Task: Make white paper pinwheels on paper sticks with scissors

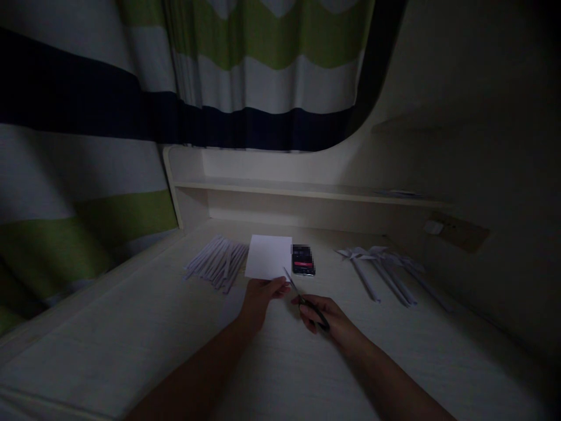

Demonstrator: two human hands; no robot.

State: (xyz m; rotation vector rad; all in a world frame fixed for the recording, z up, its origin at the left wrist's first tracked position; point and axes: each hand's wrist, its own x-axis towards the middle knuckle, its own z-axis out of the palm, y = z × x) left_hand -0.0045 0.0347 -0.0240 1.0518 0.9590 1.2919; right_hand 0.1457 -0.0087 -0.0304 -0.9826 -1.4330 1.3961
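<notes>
1. The left hand held a white sheet of paper by its near edge, fingers and thumb pinched together on that edge. The sheet was lifted slightly above the desk, tilting away from the person.
2. The right hand was closed around the handles of a pair of scissors. The blades pointed up and to the left, with the tips touching or just beside the near right corner of the sheet. Whether the blades were apart or together could not be determined in the dim light.
3. Relative to the sheet, a bundle of folded paper strips lay just to its left on the desk, fanned out.
4. A phone lay flat on the desk just to the right of the sheet, its screen lit.
5. Well to the right of the sheet, beyond the phone, lay several paper pinwheels with long stems, side by side.
6. Behind the sheet, a low shelf ran along the back of the desk.
7. Above and to the left of the sheet hung a striped curtain in white, green and dark blue.
</notes>
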